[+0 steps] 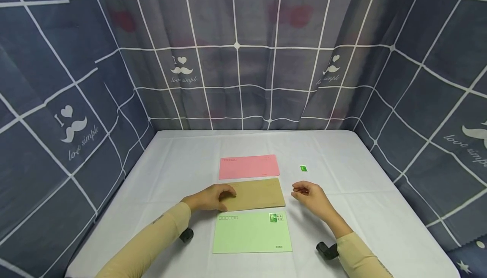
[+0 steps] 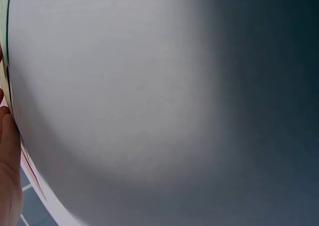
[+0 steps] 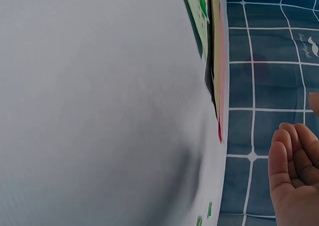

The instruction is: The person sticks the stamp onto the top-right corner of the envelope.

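My left hand (image 1: 209, 197) rests on the left end of a brown envelope (image 1: 256, 194), its thumb by the lower edge and its fingers over the paper. That end is hidden under the hand. My right hand (image 1: 313, 199) hovers just right of the brown envelope. In the right wrist view its fingers (image 3: 281, 171) are loosely bent, and nothing shows in them. Nearest me lies a light green envelope (image 1: 251, 238) with a green stamp (image 1: 273, 218) at its upper right. Beyond the brown one lies a pink envelope (image 1: 249, 167).
A loose green stamp (image 1: 303, 168) lies on the white tabletop (image 1: 182, 151), right of the pink envelope. Two small green pieces show low in the right wrist view. Dark checked curtains (image 1: 251, 66) enclose the table's back and sides. A black device (image 1: 327, 250) sits at each wrist.
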The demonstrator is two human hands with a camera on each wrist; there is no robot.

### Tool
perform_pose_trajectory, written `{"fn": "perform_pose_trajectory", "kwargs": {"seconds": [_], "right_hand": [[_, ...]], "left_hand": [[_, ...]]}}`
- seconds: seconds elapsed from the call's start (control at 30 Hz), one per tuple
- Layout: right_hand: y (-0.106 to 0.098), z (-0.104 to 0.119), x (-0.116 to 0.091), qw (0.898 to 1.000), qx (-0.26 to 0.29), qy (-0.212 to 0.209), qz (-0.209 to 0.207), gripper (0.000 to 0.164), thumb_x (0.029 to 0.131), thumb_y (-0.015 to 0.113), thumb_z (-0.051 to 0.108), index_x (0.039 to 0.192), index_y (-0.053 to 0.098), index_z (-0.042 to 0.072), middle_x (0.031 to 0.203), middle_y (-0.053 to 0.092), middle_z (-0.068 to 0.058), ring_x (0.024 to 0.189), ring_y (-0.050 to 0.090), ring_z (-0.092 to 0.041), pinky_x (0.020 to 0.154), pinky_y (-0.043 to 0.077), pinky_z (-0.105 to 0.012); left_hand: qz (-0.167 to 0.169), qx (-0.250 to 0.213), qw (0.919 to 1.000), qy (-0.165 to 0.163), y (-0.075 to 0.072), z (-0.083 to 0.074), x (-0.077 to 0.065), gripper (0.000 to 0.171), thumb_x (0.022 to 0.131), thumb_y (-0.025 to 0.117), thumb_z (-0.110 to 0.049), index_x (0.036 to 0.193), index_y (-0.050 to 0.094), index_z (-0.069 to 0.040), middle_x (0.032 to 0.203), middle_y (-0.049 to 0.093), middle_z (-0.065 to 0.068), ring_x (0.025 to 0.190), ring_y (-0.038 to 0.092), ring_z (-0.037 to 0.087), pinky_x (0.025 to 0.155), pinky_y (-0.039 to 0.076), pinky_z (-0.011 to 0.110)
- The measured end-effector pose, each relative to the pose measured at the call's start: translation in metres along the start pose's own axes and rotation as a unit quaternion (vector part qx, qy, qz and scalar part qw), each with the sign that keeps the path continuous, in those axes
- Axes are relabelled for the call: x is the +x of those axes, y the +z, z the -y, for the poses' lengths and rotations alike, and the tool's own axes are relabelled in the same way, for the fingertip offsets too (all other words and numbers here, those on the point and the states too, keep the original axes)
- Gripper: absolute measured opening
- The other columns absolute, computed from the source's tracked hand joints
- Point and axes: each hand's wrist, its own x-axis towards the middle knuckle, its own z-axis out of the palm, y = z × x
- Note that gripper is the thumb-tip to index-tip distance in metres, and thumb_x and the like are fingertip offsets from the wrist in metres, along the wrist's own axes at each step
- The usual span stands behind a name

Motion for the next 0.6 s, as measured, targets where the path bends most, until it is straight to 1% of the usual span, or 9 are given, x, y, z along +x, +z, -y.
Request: {"fn": "perform_pose_trajectory", "kwargs": {"seconds": [0.13,0.37,0.6], "right_hand": [[-0.004,-0.002,-0.001,1.000,0.007,0.005,-0.006,0.029,0.091,0.071,0.008,0.116,0.067,-0.006,0.099,0.071,-0.010,0.089,0.065,-0.016,0.075,0.054,-0.021],[-0.006,-0.007,-0.003,1.000,0.013,0.016,-0.007,0.030,0.092,0.071,0.009,0.116,0.066,-0.007,0.101,0.070,-0.011,0.090,0.065,-0.015,0.076,0.054,-0.020],[-0.013,-0.011,-0.003,0.999,0.018,0.030,-0.031,0.029,0.092,0.070,0.007,0.116,0.065,-0.008,0.102,0.070,-0.014,0.089,0.064,-0.014,0.075,0.053,-0.018]], "left_hand": [[0.003,-0.009,0.9999,0.004,0.000,0.000,0.000,0.047,0.080,0.083,-0.006,0.122,0.063,-0.016,0.134,0.059,-0.002,0.131,0.052,0.021,0.113,0.042,0.044],[0.008,-0.023,0.9997,-0.002,-0.001,0.000,0.000,0.041,0.082,0.081,-0.006,0.119,0.064,-0.016,0.131,0.061,-0.004,0.131,0.052,0.021,0.113,0.042,0.043],[0.008,-0.018,0.9997,0.013,0.000,0.002,0.000,0.038,0.084,0.079,-0.006,0.118,0.065,-0.015,0.132,0.061,-0.002,0.132,0.052,0.024,0.113,0.043,0.045]]}}
